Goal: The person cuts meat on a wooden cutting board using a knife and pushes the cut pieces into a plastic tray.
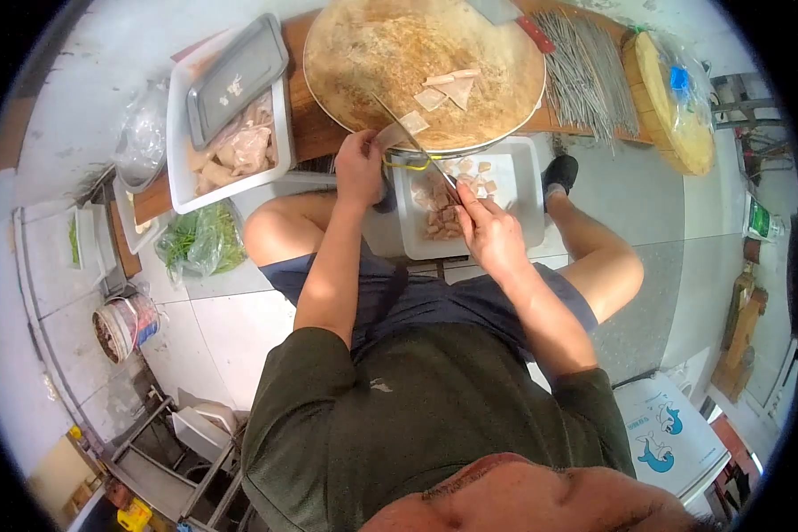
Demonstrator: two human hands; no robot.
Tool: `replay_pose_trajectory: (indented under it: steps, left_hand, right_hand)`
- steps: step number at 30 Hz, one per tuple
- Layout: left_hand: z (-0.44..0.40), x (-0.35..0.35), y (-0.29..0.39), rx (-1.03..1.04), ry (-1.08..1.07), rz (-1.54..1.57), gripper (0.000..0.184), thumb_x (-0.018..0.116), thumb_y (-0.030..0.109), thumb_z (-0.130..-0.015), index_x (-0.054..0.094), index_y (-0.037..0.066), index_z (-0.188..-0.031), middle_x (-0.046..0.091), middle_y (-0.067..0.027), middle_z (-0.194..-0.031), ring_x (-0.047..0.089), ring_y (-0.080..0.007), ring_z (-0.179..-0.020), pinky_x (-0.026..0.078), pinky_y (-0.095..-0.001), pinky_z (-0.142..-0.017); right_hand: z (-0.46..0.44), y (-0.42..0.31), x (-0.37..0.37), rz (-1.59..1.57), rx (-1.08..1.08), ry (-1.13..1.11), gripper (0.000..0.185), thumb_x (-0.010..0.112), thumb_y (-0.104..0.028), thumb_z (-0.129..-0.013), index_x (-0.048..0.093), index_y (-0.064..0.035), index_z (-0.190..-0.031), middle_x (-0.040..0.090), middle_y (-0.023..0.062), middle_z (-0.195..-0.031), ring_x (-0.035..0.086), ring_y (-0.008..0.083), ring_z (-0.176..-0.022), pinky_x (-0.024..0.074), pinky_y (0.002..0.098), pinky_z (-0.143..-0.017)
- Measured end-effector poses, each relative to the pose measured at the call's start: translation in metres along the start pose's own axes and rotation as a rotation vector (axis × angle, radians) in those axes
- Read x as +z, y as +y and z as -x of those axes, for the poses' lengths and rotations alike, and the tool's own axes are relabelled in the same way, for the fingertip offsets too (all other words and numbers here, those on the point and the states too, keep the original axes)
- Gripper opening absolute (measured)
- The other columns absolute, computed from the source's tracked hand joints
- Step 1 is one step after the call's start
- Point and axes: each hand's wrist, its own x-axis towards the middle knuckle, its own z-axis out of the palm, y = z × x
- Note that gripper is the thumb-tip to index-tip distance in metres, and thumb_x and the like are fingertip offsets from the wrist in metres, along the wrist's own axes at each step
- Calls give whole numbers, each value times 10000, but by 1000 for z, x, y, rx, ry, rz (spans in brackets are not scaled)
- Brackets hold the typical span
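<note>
My right hand point(489, 229) is closed round the handle of a knife point(408, 133). The knife's blade, seen nearly edge-on, slants up and left over the near edge of the round wooden chopping board point(363, 53). Pinched in my left hand point(359, 168) is a pale slice of meat point(388, 136), at the board's edge just left of the blade. Another flat pale piece point(413, 122) lies right beside the blade. Further back on the board rest several thin pieces point(452, 89). Below, between my legs, a white tub point(528, 191) holds small cut chunks point(443, 217).
Left of the board, a white tub point(179, 133) holds larger pale meat pieces, with a grey tray point(239, 75) tilted across it. A red-handled cleaver point(534, 34) and many thin skewers point(590, 71) lie to the right. Bagged greens point(206, 244) sit on the floor.
</note>
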Motion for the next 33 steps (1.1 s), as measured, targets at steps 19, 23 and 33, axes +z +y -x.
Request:
replay_pose_trajectory:
  steps: [19,23,33]
  left_hand:
    - [-7,3,16,103,-31,-188,255,641,110,-899,707,-9,-1115,659,-201,-995,653,-383,-928,530,-441,-829]
    - [-6,2,19,80,-38,-177,249,638,107,-901,711,-12,-1108,657,-200,-991,653,-376,-928,529,-436,-826]
    - [-6,4,17,67,-18,-158,226,673,165,-920,727,-9,-1053,669,-191,-945,664,-364,-875,537,-432,-796]
  right_hand:
    - [3,-2,2,60,-59,15,424,721,-171,-925,662,-140,-1344,746,146,-967,718,344,-772,597,422,-666]
    - [3,-1,-2,54,-37,19,426,724,-166,-922,664,-138,-1343,742,161,-959,715,355,-761,593,422,-661]
    - [-1,-4,-7,13,-12,-6,412,714,-157,-928,664,-124,-1336,732,187,-936,709,381,-767,585,441,-668]
